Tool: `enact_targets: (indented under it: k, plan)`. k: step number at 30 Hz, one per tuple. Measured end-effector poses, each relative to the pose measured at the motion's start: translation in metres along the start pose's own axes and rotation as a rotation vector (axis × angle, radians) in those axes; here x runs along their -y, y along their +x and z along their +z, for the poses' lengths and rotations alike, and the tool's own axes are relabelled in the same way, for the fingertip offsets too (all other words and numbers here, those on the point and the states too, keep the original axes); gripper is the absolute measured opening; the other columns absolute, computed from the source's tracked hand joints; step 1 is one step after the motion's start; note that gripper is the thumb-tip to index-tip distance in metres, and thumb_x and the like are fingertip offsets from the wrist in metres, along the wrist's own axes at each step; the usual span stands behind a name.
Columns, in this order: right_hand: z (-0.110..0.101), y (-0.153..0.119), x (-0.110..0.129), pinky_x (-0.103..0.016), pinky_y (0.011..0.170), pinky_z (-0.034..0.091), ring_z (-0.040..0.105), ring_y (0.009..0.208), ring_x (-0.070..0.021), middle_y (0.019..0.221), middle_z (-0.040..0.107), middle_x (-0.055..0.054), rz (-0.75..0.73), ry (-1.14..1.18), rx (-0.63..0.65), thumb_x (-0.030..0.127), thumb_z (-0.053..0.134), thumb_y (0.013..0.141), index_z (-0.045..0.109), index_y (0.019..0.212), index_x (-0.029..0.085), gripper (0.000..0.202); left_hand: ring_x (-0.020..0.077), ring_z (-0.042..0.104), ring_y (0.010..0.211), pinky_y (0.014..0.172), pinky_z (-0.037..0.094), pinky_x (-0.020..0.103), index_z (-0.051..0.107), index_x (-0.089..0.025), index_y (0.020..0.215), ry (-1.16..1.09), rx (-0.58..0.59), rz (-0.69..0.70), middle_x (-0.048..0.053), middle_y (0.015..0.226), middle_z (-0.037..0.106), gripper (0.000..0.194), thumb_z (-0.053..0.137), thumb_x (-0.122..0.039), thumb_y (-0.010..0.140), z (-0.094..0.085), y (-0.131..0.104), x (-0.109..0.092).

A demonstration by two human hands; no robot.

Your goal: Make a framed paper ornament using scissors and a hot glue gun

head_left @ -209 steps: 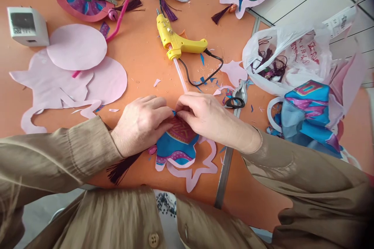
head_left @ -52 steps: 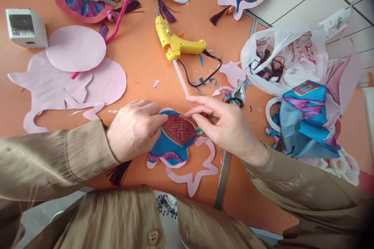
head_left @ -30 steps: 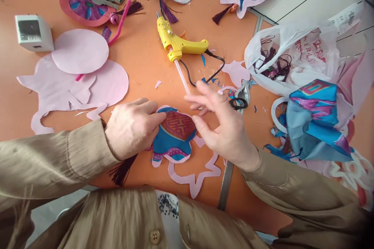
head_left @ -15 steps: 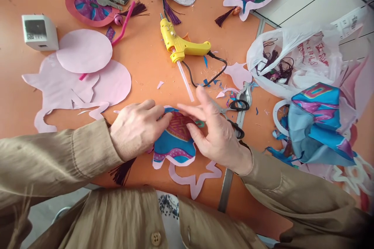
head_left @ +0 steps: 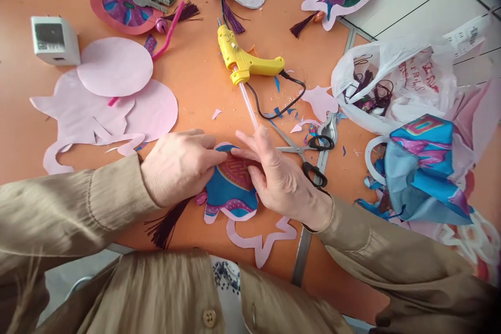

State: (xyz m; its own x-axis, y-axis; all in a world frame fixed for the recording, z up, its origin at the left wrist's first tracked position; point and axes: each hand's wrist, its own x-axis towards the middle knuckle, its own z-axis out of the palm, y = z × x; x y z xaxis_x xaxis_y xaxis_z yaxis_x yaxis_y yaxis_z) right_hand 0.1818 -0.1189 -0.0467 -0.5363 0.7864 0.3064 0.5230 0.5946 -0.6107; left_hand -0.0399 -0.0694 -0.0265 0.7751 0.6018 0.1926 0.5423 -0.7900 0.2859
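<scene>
A blue cutout [head_left: 230,193] with a pink scalloped band, a reddish patterned patch and a pale pink border lies flat before me. My left hand [head_left: 180,167] has curled fingers, its index finger and thumb closed on the cutout's upper left edge. From the right, my right hand [head_left: 284,177] reaches over the cutout with its fingers stretched and apart, fingertips on its upper part. A pink bell [head_left: 201,198] and a dark tassel [head_left: 166,224] show at the cutout's left side, partly under my left hand. Black-handled scissors [head_left: 313,154] lie open beside my right hand.
A yellow glue gun [head_left: 242,60] with its black cord lies ahead. Pink shapes [head_left: 154,112] and a white charger [head_left: 55,40] sit left. At right are a plastic bag [head_left: 399,83] and blue fabric [head_left: 418,182]. A pink offcut [head_left: 260,245] lies near the front edge.
Both hands and the cutout have shifted slightly left. My right fingertips now lie further over the cutout's top, and the pink bell shows more clearly.
</scene>
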Motion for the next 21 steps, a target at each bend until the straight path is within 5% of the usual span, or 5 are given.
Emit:
enact_targets:
  k: [5, 9, 13, 21]
  plan:
    - [-0.005, 0.005, 0.006, -0.043, 0.1, 0.057, 0.069, 0.11, -0.0205, 0.145, 0.053, -0.006, 0.139, 0.108, -0.021, 0.005, 0.042, 0.093, 0.0, 0.156, 0.041, 0.084, 0.0162, 0.05, 0.058, 0.047, 0.018, 0.028, 0.074, -0.019, 0.08, 0.056, 0.007, -0.046, 0.003, 0.06, 0.056, 0.03, 0.045, -0.013, 0.085, -0.003, 0.0, 0.0]
    - [-0.017, 0.011, 0.008, -0.046, 0.098, 0.058, 0.072, 0.102, -0.0206, 0.135, 0.061, -0.005, 0.36, 0.384, -0.13, 0.013, 0.046, 0.095, 0.017, 0.154, 0.04, 0.071, 0.017, 0.05, 0.06, 0.047, 0.018, 0.029, 0.074, -0.019, 0.08, 0.086, 0.074, -0.071, 0.003, 0.06, 0.056, 0.03, 0.045, -0.012, 0.085, -0.006, 0.001, -0.004]
    - [-0.019, 0.012, 0.007, -0.051, 0.103, 0.054, 0.071, 0.106, -0.0214, 0.132, 0.064, -0.004, 0.428, 0.51, -0.231, 0.017, 0.05, 0.095, 0.03, 0.15, 0.04, 0.062, 0.0168, 0.051, 0.062, 0.047, 0.02, 0.029, 0.074, -0.019, 0.081, 0.064, 0.124, -0.091, 0.004, 0.063, 0.058, 0.031, 0.045, -0.011, 0.084, -0.007, 0.003, -0.005]
    - [-0.006, 0.007, 0.01, -0.045, 0.109, 0.05, 0.067, 0.116, -0.0233, 0.137, 0.061, -0.003, 0.314, 0.417, -0.018, 0.01, 0.051, 0.091, 0.03, 0.152, 0.039, 0.071, 0.0156, 0.054, 0.063, 0.05, 0.028, 0.027, 0.074, -0.02, 0.077, 0.011, 0.145, -0.189, 0.003, 0.064, 0.059, 0.031, 0.044, -0.016, 0.083, -0.009, 0.005, -0.002]
